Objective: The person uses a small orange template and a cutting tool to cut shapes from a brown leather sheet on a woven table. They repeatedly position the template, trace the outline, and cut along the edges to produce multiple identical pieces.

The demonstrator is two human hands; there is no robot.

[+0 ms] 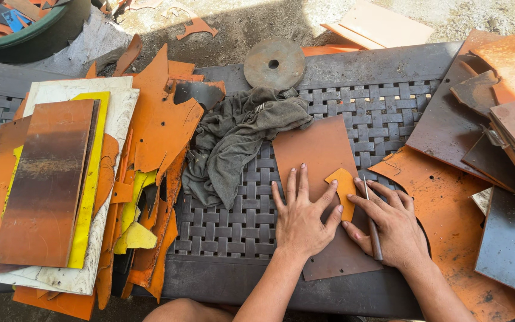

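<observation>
Near the six o'clock edge of the dark woven plastic worktop (233, 232), the left hand (301, 217) lies flat with fingers spread wide, pressing a small orange shaped template (344, 189) onto a brown rectangular sheet (317, 152). At three o'clock of it, the right hand (393, 223) has its fingers closed around a thin metal scribing tool (372, 223), whose tip sits against the template's right edge. A crumpled grey-green cloth (233, 140) lies at eleven o'clock of the hands, overlapping the sheet's upper left corner. Beyond it at twelve o'clock rests a round rusty metal disc with a centre hole (274, 62). Towards nine o'clock stands a stack of brown, yellow and white boards (49, 185), with jagged orange offcuts (159, 128) beside it. At three o'clock, large orange and dark sheets (484, 137) crowd close to the right hand.
</observation>
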